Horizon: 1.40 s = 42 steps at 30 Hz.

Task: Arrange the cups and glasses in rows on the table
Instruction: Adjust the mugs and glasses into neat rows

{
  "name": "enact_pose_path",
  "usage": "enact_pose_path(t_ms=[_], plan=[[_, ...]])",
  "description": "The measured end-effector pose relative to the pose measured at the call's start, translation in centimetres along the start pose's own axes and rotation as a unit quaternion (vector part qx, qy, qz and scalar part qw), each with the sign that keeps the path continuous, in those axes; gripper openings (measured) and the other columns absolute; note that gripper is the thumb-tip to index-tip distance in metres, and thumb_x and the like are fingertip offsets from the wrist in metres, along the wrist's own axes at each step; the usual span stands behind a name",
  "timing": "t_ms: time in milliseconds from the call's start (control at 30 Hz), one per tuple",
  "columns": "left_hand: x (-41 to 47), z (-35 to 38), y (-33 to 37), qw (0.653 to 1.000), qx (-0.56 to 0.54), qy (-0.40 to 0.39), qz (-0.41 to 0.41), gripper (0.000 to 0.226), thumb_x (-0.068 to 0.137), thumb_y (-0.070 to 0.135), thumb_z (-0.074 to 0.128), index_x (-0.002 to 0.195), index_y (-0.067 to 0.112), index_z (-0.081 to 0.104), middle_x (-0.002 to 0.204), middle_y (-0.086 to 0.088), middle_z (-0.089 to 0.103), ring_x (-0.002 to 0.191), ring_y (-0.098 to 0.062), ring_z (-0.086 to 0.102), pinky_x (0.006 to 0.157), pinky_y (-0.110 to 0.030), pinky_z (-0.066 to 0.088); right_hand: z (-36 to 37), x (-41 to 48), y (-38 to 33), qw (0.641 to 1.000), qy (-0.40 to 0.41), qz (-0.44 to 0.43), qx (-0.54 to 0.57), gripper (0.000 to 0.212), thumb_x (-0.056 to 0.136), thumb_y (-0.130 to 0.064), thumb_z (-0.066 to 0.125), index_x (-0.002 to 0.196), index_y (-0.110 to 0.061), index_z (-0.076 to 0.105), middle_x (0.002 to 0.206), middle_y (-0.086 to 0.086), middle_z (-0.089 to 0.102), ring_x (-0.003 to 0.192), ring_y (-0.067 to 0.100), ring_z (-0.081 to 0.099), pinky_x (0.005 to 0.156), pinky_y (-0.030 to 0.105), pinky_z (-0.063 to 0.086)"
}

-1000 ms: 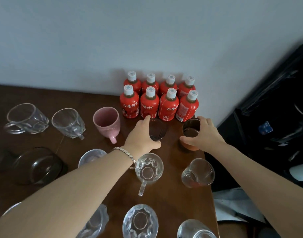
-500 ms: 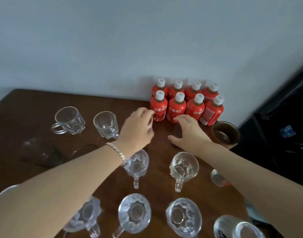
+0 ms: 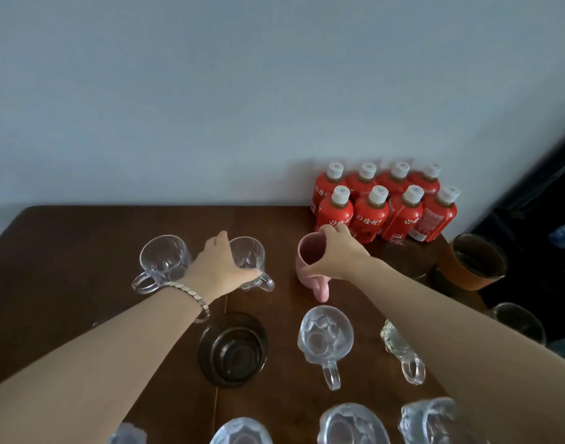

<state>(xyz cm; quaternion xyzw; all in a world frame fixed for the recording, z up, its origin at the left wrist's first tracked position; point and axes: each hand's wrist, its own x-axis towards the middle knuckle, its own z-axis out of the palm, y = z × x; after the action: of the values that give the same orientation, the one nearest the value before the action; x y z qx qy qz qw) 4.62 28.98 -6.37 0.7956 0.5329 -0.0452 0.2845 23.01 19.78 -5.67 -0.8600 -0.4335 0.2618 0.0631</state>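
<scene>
On the dark wooden table, my left hand grips a clear glass mug in the back row. Another clear glass mug stands just left of it. My right hand holds the rim of a pink mug, whose handle points toward me. In front stand a dark glass bowl, a clear mug and a second clear mug partly hidden by my right arm. Several more clear mugs line the bottom edge.
Several red bottles with white caps stand against the wall at the back right. A brown cup and a dark glass sit near the table's right edge. Dark objects lie beyond that edge.
Both hands moved left: the left from the pink mug to the clear glass mug, the right from the dark cup onto the pink mug. The view shifted left.
</scene>
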Motion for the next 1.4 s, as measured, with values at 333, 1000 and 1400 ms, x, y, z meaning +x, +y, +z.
enact_pose_path(t_ms=[333, 1000, 1400], plan=[[1.4, 1.4, 0.4, 1.0, 0.016, -0.001, 0.026, 0.084, 0.071, 0.04, 0.076, 0.141, 0.021, 0.033, 0.138, -0.008, 0.04, 0.121, -0.032, 0.053, 0.099, -0.046, 0.047, 2.8, -1.5, 0.7, 0.997, 0.049, -0.013, 0.052, 0.096, 0.068, -0.045, 0.079, 0.146, -0.026, 0.026, 0.144, 0.003, 0.031, 0.131, 0.026, 0.04, 0.102, 0.044, 0.046], [0.5, 0.0, -2.7, 0.993, 0.085, -0.022, 0.084, 0.093, 0.074, 0.023, 0.073, 0.15, 0.024, 0.021, 0.149, -0.006, 0.028, 0.122, -0.028, 0.051, 0.093, -0.039, 0.052, 3.7, -1.4, 0.4, 0.997, 0.07, -0.013, 0.04, 0.096, 0.07, -0.043, 0.079, 0.146, -0.025, 0.023, 0.143, 0.003, 0.036, 0.13, 0.027, 0.04, 0.096, 0.042, 0.046], [1.1, 0.4, -3.2, 0.993, 0.072, -0.026, 0.09, 0.096, 0.074, 0.023, 0.073, 0.151, 0.025, 0.017, 0.152, -0.006, 0.024, 0.126, -0.031, 0.047, 0.099, -0.044, 0.048, 3.8, -1.9, 0.1, 0.998, 0.064, -0.002, 0.018, 0.1, 0.071, -0.051, 0.076, 0.148, -0.025, 0.018, 0.147, 0.005, 0.03, 0.134, 0.029, 0.034, 0.104, 0.044, 0.039]])
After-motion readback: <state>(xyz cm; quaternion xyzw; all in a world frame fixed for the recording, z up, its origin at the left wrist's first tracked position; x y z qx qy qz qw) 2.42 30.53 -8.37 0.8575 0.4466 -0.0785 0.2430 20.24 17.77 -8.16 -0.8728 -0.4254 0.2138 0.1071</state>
